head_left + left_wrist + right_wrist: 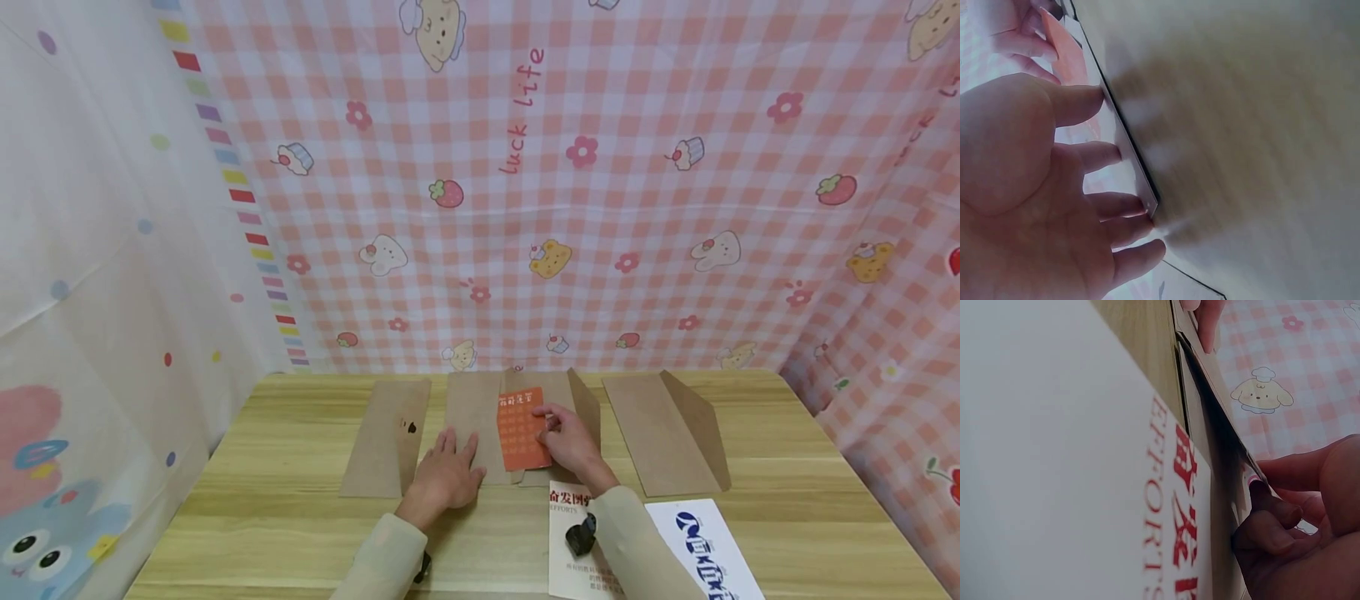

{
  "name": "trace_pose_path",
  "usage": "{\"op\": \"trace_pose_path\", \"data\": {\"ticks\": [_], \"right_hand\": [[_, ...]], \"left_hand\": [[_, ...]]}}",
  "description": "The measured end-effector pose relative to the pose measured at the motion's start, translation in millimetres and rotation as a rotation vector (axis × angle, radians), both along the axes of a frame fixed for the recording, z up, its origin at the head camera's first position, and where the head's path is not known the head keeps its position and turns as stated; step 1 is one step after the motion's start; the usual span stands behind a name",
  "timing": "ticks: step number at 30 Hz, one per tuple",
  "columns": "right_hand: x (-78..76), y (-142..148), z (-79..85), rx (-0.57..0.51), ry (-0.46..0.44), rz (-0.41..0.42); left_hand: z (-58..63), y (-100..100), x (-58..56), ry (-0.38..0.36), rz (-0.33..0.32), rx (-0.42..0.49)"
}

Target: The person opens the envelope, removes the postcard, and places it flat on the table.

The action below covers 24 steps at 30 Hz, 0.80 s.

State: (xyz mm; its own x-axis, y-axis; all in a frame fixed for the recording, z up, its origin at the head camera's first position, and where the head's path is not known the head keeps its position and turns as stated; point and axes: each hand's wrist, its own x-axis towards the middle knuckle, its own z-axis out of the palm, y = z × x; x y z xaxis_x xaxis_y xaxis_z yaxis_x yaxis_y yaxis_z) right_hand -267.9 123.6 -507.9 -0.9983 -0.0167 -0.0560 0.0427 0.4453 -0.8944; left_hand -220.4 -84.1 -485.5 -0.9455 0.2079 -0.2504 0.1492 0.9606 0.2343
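Observation:
In the head view my right hand (572, 450) pinches the right edge of an orange card (517, 433) with pale lettering. That card lies over two brown kraft-paper envelopes side by side, the left one (471, 408) and the right one (557, 385). Fingers spread, my left hand (447, 479) rests on the lower left part of the left envelope. The left wrist view shows the left hand's fingertips (1138, 257) along the envelope's edge. Curled fingers (1266, 531) of the right hand appear in the right wrist view at a paper edge; the card is mostly hidden there.
Another kraft envelope (371, 450) with a small dark mark lies to the left, and one with its flap out (645, 433) to the right. Near the right forearm are a white card with red lettering (564, 533) and a white card with blue lettering (723, 533). A patterned curtain (495, 250) backs the wooden table (262, 483).

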Motion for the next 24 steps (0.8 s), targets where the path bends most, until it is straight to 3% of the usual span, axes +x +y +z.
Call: {"op": "trace_pose_path", "data": {"ticks": [24], "right_hand": [[-2.9,-0.6,-1.2,0.003,0.016,-0.003]], "left_hand": [[2.4,-5.8,-1.7,-0.009,-0.013,0.007]]}}
